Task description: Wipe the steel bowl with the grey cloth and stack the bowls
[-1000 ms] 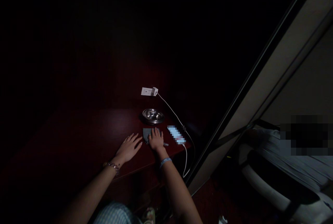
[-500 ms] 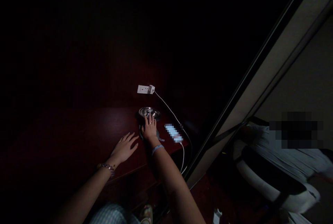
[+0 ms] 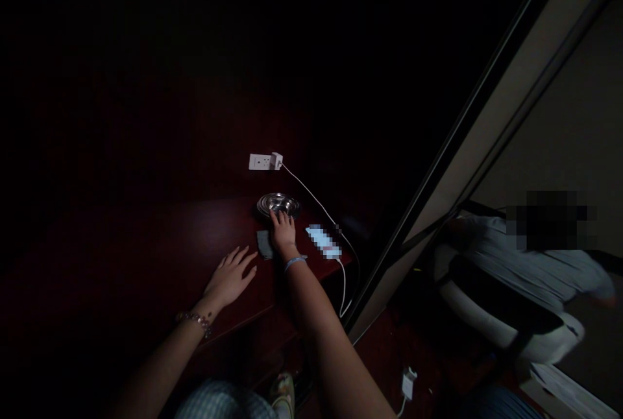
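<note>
Two hands on the dark red wooden counter (image 3: 146, 244): right hand (image 3: 283, 235) now off the small grey folded cloth (image 3: 265, 244), fingertips open on the round shiny metal dish (image 3: 278, 203); left hand (image 3: 230, 278) flat, spread, empty. Cloth left lying between both hands, released.

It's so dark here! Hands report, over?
Left hand flat on table, open. Right hand fingertips at metal dish. Grey cloth beside it. Phone charging nearby.

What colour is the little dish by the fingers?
Shiny silver, like metal. The dish shows best in the head view, at the right hand's fingertips.
</note>
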Demonstrator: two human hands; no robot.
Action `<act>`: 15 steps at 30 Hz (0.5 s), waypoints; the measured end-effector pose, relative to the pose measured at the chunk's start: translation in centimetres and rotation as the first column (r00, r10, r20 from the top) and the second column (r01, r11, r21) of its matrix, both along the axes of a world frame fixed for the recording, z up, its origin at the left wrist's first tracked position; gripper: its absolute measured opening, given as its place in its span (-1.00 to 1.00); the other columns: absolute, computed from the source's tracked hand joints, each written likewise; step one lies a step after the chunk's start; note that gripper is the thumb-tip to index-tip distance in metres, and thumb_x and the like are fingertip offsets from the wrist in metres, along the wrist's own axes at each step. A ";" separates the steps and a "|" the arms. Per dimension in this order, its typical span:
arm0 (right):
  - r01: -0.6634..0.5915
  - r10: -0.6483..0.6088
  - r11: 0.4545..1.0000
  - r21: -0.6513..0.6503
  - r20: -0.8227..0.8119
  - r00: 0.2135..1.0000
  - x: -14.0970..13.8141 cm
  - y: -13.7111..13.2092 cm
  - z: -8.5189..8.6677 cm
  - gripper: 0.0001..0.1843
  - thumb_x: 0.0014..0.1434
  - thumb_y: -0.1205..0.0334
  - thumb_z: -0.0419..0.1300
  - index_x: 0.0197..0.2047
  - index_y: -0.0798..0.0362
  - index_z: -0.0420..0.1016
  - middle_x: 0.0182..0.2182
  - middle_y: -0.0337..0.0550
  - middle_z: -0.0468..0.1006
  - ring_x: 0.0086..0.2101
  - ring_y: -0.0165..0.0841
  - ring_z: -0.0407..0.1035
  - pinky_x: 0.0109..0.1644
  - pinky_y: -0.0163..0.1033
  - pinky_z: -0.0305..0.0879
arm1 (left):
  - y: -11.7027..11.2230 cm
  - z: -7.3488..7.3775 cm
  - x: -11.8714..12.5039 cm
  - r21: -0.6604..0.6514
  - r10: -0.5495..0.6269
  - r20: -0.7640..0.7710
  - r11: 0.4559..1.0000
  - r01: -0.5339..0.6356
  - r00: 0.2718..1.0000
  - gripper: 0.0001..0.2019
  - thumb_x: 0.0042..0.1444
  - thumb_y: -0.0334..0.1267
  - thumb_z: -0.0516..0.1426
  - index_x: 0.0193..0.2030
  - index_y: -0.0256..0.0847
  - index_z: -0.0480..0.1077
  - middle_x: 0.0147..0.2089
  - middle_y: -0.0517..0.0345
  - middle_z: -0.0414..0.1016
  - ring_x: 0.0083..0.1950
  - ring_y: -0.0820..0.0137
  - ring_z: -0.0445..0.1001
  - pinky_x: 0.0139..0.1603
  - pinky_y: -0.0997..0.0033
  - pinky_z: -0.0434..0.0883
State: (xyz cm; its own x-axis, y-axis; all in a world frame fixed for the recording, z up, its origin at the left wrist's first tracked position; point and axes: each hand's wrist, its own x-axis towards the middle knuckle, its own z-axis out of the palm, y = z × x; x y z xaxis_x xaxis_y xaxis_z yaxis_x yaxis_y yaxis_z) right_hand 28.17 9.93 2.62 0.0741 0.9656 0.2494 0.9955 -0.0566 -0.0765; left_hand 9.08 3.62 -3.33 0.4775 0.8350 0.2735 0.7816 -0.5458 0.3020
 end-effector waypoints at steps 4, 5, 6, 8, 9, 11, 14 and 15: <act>0.019 -0.019 1.000 -0.009 0.012 1.000 0.4 0.5 0.1 -0.27 0.39 0.37 -0.08 0.58 -0.01 -0.07 0.53 0.04 0.05 0.49 -0.19 -0.06 0.51 0.03 -0.17 | 0.0 -0.1 0.0 0.003 0.005 0.030 1.000 -0.005 1.000 -0.48 0.40 -0.07 -0.08 0.40 -0.07 0.38 0.51 0.03 0.27 0.54 0.09 0.15 0.50 -0.07 0.15; 0.024 -0.023 1.000 -0.014 0.012 1.000 0.5 0.6 0.2 -0.25 0.38 0.36 -0.07 0.58 -0.01 -0.07 0.53 0.03 0.04 0.49 -0.20 -0.08 0.51 0.02 -0.17 | 0.0 -0.2 0.0 0.004 0.004 0.035 1.000 -0.004 0.999 -0.48 0.40 -0.06 -0.08 0.40 -0.07 0.38 0.51 0.03 0.27 0.54 0.09 0.16 0.49 -0.07 0.15; 0.028 -0.028 0.999 -0.019 0.013 1.000 0.6 0.7 0.2 -0.24 0.36 0.36 -0.05 0.58 -0.02 -0.07 0.53 0.02 0.02 0.50 -0.20 -0.09 0.51 0.02 -0.17 | 0.0 -0.2 0.1 0.006 0.003 0.039 1.000 -0.004 0.999 -0.48 0.40 -0.06 -0.08 0.40 -0.07 0.38 0.51 0.03 0.28 0.54 0.09 0.16 0.49 -0.07 0.16; 0.037 -0.036 0.999 -0.031 0.014 0.999 0.9 1.0 0.4 -0.22 0.34 0.35 -0.02 0.58 -0.02 -0.07 0.54 0.00 -0.02 0.51 -0.20 -0.13 0.51 0.03 -0.17 | 0.0 -0.3 0.1 0.012 0.002 0.045 1.000 -0.002 0.999 -0.48 0.39 -0.06 -0.07 0.39 -0.07 0.39 0.50 0.04 0.29 0.54 0.10 0.16 0.49 -0.05 0.15; 0.042 -0.042 0.998 -0.037 0.016 0.999 1.0 1.1 0.5 -0.22 0.34 0.35 -0.01 0.58 -0.02 -0.06 0.55 -0.01 -0.05 0.51 -0.20 -0.14 0.51 0.03 -0.17 | 0.1 -0.3 0.1 0.014 0.003 0.048 1.000 -0.004 0.999 -0.48 0.39 -0.06 -0.07 0.39 -0.07 0.39 0.50 0.04 0.30 0.54 0.10 0.17 0.49 -0.05 0.15; 0.057 -0.056 0.997 -0.049 0.019 0.998 1.3 1.3 0.7 -0.21 0.33 0.34 0.01 0.58 -0.03 -0.06 0.56 -0.03 -0.10 0.51 -0.20 -0.17 0.51 0.02 -0.18 | 0.1 -0.4 0.1 0.011 0.008 0.049 1.000 -0.009 0.999 -0.48 0.39 -0.06 -0.07 0.39 -0.08 0.39 0.50 0.05 0.29 0.54 0.10 0.16 0.50 -0.03 0.15; 0.062 -0.060 0.996 -0.068 0.022 0.998 1.7 1.4 0.9 -0.19 0.33 0.29 0.04 0.59 -0.01 -0.10 0.57 -0.02 -0.18 0.52 -0.19 -0.21 0.52 0.03 -0.22 | 0.1 -0.4 0.1 0.005 0.011 0.060 1.000 -0.012 0.998 -0.48 0.39 -0.05 -0.07 0.38 -0.08 0.41 0.50 0.05 0.29 0.54 0.09 0.16 0.49 -0.03 0.16; 0.051 -0.050 0.996 -0.072 0.023 0.998 1.8 1.3 1.0 -0.18 0.33 0.26 0.06 0.59 0.02 -0.12 0.57 0.01 -0.21 0.53 -0.18 -0.25 0.53 0.03 -0.24 | 0.1 -0.4 0.1 0.009 0.012 0.065 1.000 -0.013 0.998 -0.49 0.38 -0.05 -0.06 0.37 -0.07 0.41 0.50 0.05 0.30 0.53 0.09 0.17 0.49 -0.03 0.16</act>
State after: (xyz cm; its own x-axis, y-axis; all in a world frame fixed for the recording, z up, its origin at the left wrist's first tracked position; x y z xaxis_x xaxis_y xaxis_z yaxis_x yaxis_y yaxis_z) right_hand 30.00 11.27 3.63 0.1186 0.9764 0.1807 0.9926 -0.1114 -0.0492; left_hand 9.21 3.72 -3.77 0.4478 0.8382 0.3114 0.7672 -0.5390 0.3477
